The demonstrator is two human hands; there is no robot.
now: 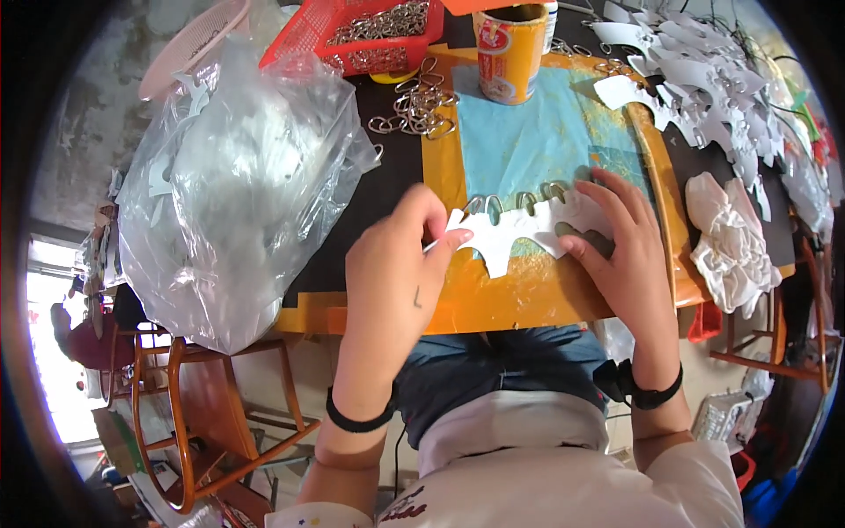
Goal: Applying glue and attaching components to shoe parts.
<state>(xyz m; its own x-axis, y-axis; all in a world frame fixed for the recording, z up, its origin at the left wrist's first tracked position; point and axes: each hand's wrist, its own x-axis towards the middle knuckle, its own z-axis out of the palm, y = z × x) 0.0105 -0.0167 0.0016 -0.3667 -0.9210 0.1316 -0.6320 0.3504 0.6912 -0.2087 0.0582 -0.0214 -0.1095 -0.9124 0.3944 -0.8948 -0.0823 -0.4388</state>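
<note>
Just above the work surface, a white shaped cut-out card with scalloped edges is stretched between my hands. My left hand pinches its left end between thumb and curled fingers. At the other end, my right hand grips the card with the thumb near its lower edge and the fingers behind the upper edge. Several silver metal loops stick up along the card's top edge, between the two hands. How they are fixed to it is too small to tell. Below lies a blue sheet bordered with orange-brown tape.
A big clear plastic bag fills the left side. Beyond are loose metal clips, a red basket of clips, a pink basket and a yellow-orange tub. White cut-outs pile up at right, near crumpled white cloth.
</note>
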